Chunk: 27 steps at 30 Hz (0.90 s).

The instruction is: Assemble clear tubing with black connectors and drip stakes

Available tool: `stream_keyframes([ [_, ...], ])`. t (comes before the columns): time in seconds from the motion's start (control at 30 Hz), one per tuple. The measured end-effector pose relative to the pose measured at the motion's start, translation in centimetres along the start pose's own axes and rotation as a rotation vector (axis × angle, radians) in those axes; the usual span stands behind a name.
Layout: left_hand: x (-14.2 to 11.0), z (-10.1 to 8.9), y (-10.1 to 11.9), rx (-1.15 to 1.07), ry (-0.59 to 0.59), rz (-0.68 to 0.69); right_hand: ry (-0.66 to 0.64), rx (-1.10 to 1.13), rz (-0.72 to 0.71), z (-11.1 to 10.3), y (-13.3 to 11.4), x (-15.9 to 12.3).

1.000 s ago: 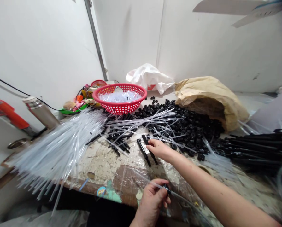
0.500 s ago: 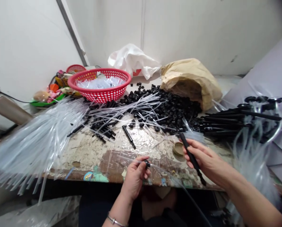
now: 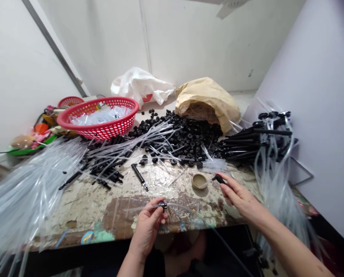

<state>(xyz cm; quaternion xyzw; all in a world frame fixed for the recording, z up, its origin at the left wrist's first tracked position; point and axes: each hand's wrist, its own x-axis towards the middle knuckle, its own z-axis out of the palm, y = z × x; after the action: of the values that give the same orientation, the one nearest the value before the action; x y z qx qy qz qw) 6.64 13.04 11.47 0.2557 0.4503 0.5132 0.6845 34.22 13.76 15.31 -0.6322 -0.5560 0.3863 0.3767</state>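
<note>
My left hand (image 3: pixel 147 223) is closed in a pinch on a black cap (image 3: pixel 162 205) near the table's front edge. A clear plastic tube (image 3: pixel 183 207) runs through the cap and trails down to the right, past the edge. My right hand (image 3: pixel 237 194) grips a black plastic tube (image 3: pixel 219 179), mostly hidden by the fingers. From its end a short, thin clear piece reaches over a small round dish (image 3: pixel 199 181); whether it touches the dish's contents I cannot tell. Another black tube (image 3: pixel 139 177) lies on the table between the hands and the pile.
Behind my hands spreads a heap of black caps (image 3: pixel 186 134) with thin clear tubes (image 3: pixel 143 138) across it. A red basket (image 3: pixel 102 132), a paper bag (image 3: pixel 209 96) and a white bag (image 3: pixel 140 84) stand behind. Long clear tubes (image 3: pixel 39 177) lie left; black-and-clear assemblies (image 3: pixel 244 146) lie right.
My right hand has turned the black tube so its end points toward the dish, and a thin clear piece now shows there. The camera view has swung right. My left hand keeps its grip.
</note>
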Motion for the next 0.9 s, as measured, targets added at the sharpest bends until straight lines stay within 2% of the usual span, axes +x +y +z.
stream_keyframes([
  [0.1, 0.0, 0.1, -0.1, 0.021, 0.023, 0.012, -0.018, -0.1, 0.017, 0.1, 0.5, 0.3],
  [0.27, 0.1, 0.1, -0.2, 0.025, 0.047, 0.02, 0.041, -0.236, -0.05, 0.2, 0.8, 0.5],
  [0.53, 0.1, 0.2, -0.2, 0.023, 0.076, 0.014, 0.023, -0.238, -0.023, 0.1, 0.9, 0.6],
  [0.6, 0.1, 0.2, -0.3, 0.015, 0.098, 0.009, 0.025, -0.112, 0.028, 0.2, 0.9, 0.6],
  [0.77, 0.4, 0.5, -0.6, -0.012, 0.132, 0.006, 0.057, 0.454, 0.127, 0.8, -0.4, -0.1],
  [0.9, 0.8, 1.1, -1.0, -0.068, 0.143, 0.038, -0.092, 0.694, 0.216, 2.1, -2.9, -1.5],
])
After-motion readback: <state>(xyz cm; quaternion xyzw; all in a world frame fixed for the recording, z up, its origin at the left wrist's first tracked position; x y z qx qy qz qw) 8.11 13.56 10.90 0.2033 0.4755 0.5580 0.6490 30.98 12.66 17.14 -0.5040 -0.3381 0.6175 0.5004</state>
